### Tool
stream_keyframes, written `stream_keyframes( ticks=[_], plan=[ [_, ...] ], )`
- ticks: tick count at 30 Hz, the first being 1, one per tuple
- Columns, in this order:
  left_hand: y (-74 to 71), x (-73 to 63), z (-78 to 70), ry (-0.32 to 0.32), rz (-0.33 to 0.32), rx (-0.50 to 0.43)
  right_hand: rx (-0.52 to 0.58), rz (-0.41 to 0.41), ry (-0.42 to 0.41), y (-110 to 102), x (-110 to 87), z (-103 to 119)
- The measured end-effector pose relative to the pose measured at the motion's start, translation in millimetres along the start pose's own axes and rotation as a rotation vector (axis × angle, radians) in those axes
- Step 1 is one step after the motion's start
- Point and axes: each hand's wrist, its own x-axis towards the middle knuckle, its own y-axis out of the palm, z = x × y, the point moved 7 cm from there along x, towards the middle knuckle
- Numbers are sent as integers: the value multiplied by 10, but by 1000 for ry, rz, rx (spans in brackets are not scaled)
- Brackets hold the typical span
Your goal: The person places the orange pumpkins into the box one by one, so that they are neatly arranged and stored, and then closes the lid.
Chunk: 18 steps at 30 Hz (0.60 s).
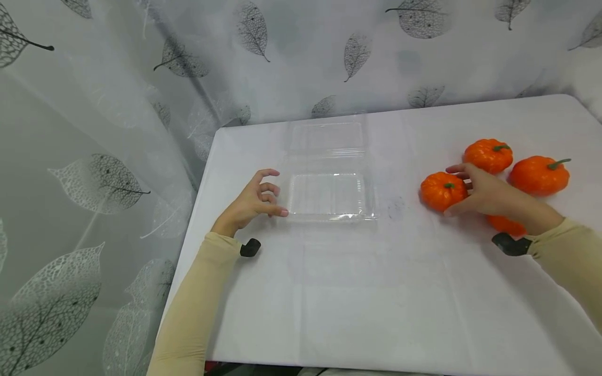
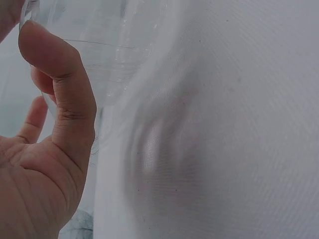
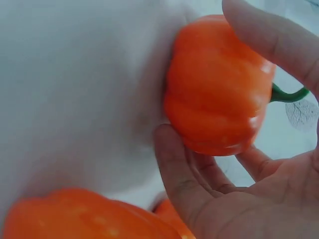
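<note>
In the head view my right hand [image 1: 489, 193] curls around an orange bell pepper [image 1: 442, 191] on the white table. Its thumb lies on the near side and its fingertips on the far side. The right wrist view shows the pepper [image 3: 217, 84], glossy with a green stem, between thumb and fingers. Away to the left, my left hand [image 1: 251, 202] is beside a clear plastic container [image 1: 324, 216] with its lid folded back. Its fingers are loosely bent and the thumb tip meets or nearly meets the container's near left corner. The left wrist view shows the hand [image 2: 65, 129] around nothing solid.
More orange peppers lie near the right hand: one behind it [image 1: 488, 155], one farther right [image 1: 538, 176], and one partly hidden under the forearm [image 1: 505, 224]. A leaf-patterned curtain [image 1: 291, 62] hangs behind the table's [image 1: 352, 303] back edge and along its left side.
</note>
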Motion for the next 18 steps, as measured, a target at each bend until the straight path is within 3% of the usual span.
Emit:
stream_keyframes(
  ticks=[18],
  plan=[
    [13, -23, 37, -33, -24, -45, 32, -15, 22, 133, 115, 110]
  ],
)
